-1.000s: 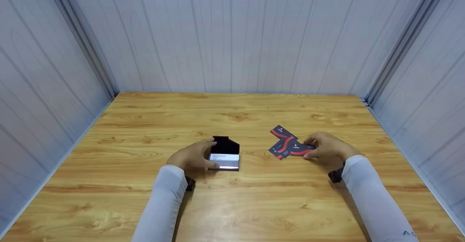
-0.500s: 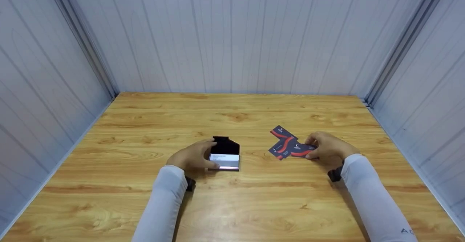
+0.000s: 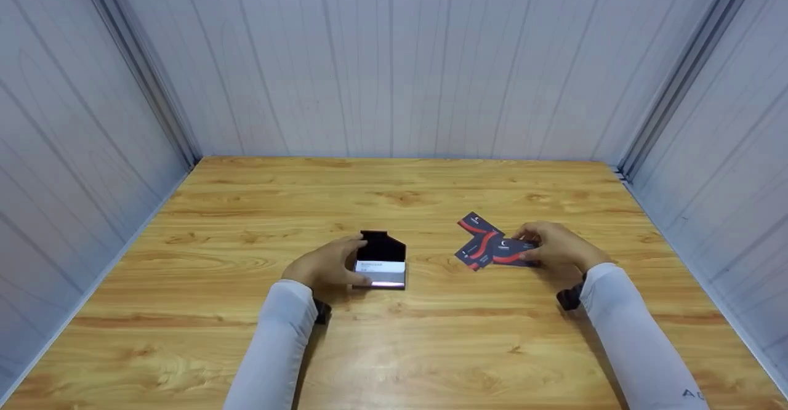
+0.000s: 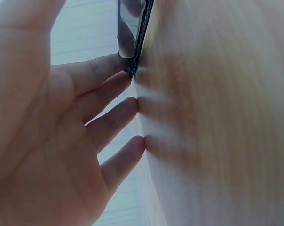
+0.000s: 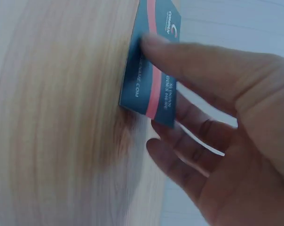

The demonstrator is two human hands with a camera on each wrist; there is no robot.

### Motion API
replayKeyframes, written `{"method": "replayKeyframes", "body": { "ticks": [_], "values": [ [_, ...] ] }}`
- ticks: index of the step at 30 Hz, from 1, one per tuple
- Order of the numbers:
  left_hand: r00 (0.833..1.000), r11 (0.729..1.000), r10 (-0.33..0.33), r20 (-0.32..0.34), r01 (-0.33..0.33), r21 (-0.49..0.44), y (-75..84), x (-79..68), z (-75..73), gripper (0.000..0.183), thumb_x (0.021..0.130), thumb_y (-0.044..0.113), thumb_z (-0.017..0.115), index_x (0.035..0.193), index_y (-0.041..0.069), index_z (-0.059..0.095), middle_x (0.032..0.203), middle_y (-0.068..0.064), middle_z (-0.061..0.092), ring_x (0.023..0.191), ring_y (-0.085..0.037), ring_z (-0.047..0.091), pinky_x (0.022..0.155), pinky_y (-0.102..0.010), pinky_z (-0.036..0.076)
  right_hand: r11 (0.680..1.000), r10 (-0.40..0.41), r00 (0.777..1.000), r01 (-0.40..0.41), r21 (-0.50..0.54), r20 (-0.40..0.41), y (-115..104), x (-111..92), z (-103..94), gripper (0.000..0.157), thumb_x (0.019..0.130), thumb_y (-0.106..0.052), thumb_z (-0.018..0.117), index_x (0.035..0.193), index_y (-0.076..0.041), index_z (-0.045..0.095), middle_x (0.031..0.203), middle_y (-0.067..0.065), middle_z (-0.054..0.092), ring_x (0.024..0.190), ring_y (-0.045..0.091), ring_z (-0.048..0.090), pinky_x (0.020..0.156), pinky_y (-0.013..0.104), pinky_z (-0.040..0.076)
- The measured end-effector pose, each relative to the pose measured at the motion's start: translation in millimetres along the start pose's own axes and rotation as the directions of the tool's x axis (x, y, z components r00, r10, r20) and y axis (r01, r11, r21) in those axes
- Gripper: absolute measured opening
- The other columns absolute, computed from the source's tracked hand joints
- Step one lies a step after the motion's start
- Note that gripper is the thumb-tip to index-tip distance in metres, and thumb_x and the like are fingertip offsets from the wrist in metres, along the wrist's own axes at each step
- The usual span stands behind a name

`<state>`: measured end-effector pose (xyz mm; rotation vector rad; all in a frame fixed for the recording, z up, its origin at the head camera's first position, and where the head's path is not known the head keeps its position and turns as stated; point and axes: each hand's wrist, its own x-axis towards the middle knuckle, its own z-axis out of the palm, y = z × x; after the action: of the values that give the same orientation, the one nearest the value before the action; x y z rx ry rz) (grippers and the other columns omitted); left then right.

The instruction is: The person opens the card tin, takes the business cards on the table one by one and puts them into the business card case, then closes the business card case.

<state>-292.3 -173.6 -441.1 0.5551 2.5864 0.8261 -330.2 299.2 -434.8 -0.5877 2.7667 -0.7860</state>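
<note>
Just left of the table's middle, an open black business card case (image 3: 381,249) lies with its lid back and a white card (image 3: 380,267) inside. My left hand (image 3: 329,263) holds it by the left side, thumb at the front corner and a finger at the lid. In the left wrist view the case (image 4: 131,35) shows its shiny face by the fingertips. My right hand (image 3: 559,247) pinches a dark business card (image 5: 149,89) with a red stripe, thumb on its face and fingers behind. That card is tilted up from the table. Two similar cards (image 3: 474,251) lie overlapping beside it.
The wood-grain table (image 3: 394,348) carries all of this. Pale panelled walls (image 3: 394,59) rise at its back and both sides. A black wrist strap (image 3: 569,297) shows below the right sleeve.
My right thumb has moved up onto the card's face, and the card has risen and tilted slightly. My left hand and the case stay as they were.
</note>
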Motion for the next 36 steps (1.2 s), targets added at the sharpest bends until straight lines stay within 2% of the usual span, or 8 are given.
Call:
{"method": "replayKeyframes", "body": {
  "ticks": [5,10,18,25,33,36],
  "values": [
    [1.000,1.000,-0.016,-0.001,0.016,0.009,0.4,-0.4,0.2,0.092,0.086,0.043,0.079,0.159,0.016,0.030,0.165,-0.005,0.019,0.150,-0.030,0.017,0.119,-0.052,0.021,1.000,-0.013,0.998,0.015,0.024,-0.061,0.3,0.1,-2.4,0.021,0.099,-0.013,0.064,0.120,-0.012,0.071,0.109,0.011,0.068,0.098,0.028,0.065,0.084,0.046,0.052],
    [1.000,1.000,-0.007,0.001,0.007,-0.003,-0.7,-0.8,0.2,0.092,0.086,0.043,0.079,0.159,0.016,0.030,0.166,-0.005,0.018,0.151,-0.030,0.015,0.119,-0.052,0.019,0.995,-0.024,0.998,0.028,0.091,-0.054,-0.1,-1.6,-5.7,0.022,0.103,-0.016,0.058,0.122,-0.013,0.069,0.110,0.012,0.067,0.099,0.028,0.064,0.083,0.044,0.052],
    [1.000,1.000,0.016,-0.002,-0.017,-0.009,-2.3,0.3,-0.5,0.091,0.087,0.042,0.079,0.159,0.015,0.030,0.166,-0.004,0.017,0.151,-0.029,0.015,0.120,-0.051,0.019,0.985,-0.027,0.998,0.035,0.168,-0.049,-5.2,-0.9,-5.7,0.024,0.104,-0.020,0.057,0.125,-0.013,0.067,0.115,0.014,0.066,0.104,0.029,0.062,0.085,0.042,0.051],
    [1.000,1.000,-0.001,-0.001,0.001,-0.004,-1.4,0.6,0.5,0.093,0.086,0.043,0.080,0.159,0.015,0.030,0.166,-0.006,0.018,0.151,-0.030,0.016,0.119,-0.051,0.019,0.986,-0.058,0.995,0.070,0.154,-0.078,-13.2,5.8,1.9,0.022,0.105,-0.019,0.056,0.123,-0.011,0.066,0.113,0.013,0.067,0.105,0.029,0.061,0.089,0.046,0.049],
    [1.000,1.000,0.007,-0.006,-0.007,0.007,-1.5,1.3,0.8,0.091,0.087,0.040,0.080,0.159,0.012,0.031,0.165,-0.008,0.022,0.150,-0.031,0.019,0.119,-0.050,0.022,0.973,-0.091,0.992,0.108,0.206,-0.090,-28.1,19.9,11.3,0.023,0.104,-0.015,0.057,0.124,-0.008,0.066,0.109,0.013,0.067,0.099,0.027,0.062,0.080,0.037,0.052],
    [1.000,1.000,0.001,-0.006,-0.001,-0.001,-1.0,1.6,1.0,0.090,0.087,0.040,0.079,0.159,0.014,0.031,0.165,-0.006,0.021,0.150,-0.030,0.019,0.119,-0.050,0.022,0.967,-0.103,0.991,0.120,0.225,-0.089,-36.3,26.3,14.9,0.023,0.104,-0.015,0.057,0.124,-0.007,0.066,0.109,0.015,0.067,0.099,0.028,0.062,0.079,0.038,0.055]
  ]
}}
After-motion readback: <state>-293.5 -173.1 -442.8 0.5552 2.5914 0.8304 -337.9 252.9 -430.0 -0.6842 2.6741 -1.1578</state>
